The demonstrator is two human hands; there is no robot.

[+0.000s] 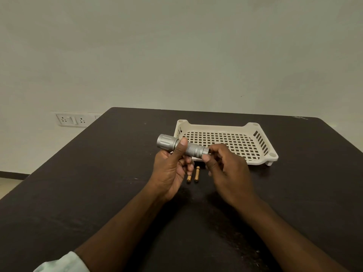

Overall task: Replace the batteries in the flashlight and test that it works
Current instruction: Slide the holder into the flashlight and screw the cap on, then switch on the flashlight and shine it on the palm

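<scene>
A silver flashlight [182, 146] is held in the air above a dark table [98, 173], its wide head pointing up and left, its tail end down and right. The left hand [170, 171] wraps around the knurled barrel, thumb pressed across the top, fingers curled underneath. The right hand [225, 169] meets the tail end, thumb and fingers pinching around it; whether a tail cap sits under those fingertips cannot be told, since the fingers cover that end. Two gold-coloured batteries [193, 174] lie side by side on the table, just below the hands, the left one partly hidden behind the left hand's fingers. Just behind the flashlight stands a cream perforated plastic tray [261, 152], its near edge partly blocked by both hands and the barrel. On the pale wall at the left, beyond the table edge, is a white socket panel [71, 120]. A light sleeve [62, 263] shows at the lower left corner
</scene>
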